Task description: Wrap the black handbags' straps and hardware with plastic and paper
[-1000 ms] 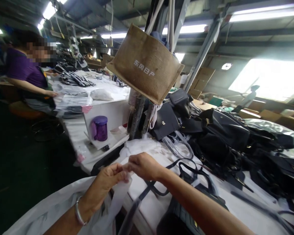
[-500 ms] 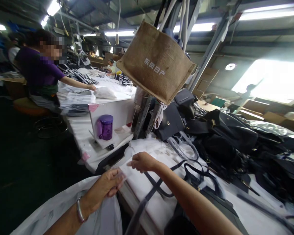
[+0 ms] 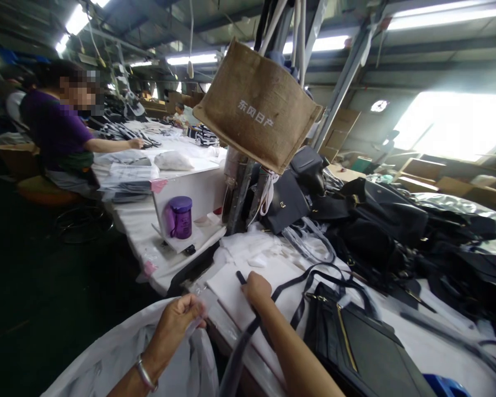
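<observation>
My left hand (image 3: 179,322), with a silver bangle at the wrist, is closed in a pinch on a thin piece of clear plastic film (image 3: 201,310). It hovers above the rim of a white-lined bin (image 3: 107,344). Over the white table, my right hand (image 3: 258,289) is closed on a black strap (image 3: 240,277), whose end pokes out past the fingers. This strap seems to join the dark bag (image 3: 372,347) with a gold zip lying to the right, though my forearm hides part of it.
A brown fabric bag (image 3: 258,107) hangs from a metal post ahead. Black bags (image 3: 380,220) are heaped along the right. A purple mug (image 3: 181,218) stands on a ledge at centre left. Beyond, a person in purple (image 3: 52,127) reaches over another table.
My right hand has moved down and right, away from the left hand, and now grips the strap. My left hand has sunk slightly toward the bin. The view has shifted a little.
</observation>
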{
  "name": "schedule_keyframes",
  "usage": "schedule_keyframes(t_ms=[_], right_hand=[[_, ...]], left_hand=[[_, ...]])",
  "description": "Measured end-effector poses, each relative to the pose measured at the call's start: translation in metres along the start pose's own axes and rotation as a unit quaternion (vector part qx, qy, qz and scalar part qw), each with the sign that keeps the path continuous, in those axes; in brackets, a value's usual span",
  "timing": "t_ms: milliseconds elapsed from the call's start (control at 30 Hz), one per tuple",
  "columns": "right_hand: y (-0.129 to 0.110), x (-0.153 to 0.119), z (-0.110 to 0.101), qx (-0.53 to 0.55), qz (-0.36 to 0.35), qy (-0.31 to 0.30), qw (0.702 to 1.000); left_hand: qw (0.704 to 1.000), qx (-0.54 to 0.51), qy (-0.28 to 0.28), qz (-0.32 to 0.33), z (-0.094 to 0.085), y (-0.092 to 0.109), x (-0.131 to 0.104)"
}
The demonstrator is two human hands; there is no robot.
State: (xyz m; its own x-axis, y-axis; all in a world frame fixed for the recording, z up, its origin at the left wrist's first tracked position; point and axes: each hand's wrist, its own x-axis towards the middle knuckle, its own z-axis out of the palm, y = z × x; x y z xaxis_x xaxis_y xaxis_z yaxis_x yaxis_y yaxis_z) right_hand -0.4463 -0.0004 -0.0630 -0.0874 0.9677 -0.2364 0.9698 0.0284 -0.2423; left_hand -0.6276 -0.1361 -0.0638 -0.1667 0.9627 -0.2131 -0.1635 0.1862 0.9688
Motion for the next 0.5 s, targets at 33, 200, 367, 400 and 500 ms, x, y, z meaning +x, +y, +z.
schedule_keyframes(t_ms=[33, 200, 367, 400, 500], right_hand=[[0.001, -0.003, -0.002, 0.016, -0.001, 0.002, 1.000], [-0.002, -0.038, -0.013, 0.137, -0.066, 0.036, 0.988], [0.004, -0.085, -0.023, 0.343, -0.161, 0.066, 0.923], [0.007, -0.092, -0.026, 0.360, -0.171, 0.079, 0.914], [0.015, -0.107, -0.033, 0.353, -0.190, 0.105, 0.910]], left_hand=[[1.000, 0.010, -0.003, 0.009, 0.001, 0.000, -0.001], [0.998, 0.048, -0.007, 0.027, 0.007, 0.001, -0.005], [0.993, 0.098, -0.035, 0.058, 0.011, 0.007, -0.007], [0.992, 0.107, -0.043, 0.059, 0.011, 0.008, -0.008], [0.990, 0.113, -0.064, 0.045, 0.015, 0.011, -0.009]])
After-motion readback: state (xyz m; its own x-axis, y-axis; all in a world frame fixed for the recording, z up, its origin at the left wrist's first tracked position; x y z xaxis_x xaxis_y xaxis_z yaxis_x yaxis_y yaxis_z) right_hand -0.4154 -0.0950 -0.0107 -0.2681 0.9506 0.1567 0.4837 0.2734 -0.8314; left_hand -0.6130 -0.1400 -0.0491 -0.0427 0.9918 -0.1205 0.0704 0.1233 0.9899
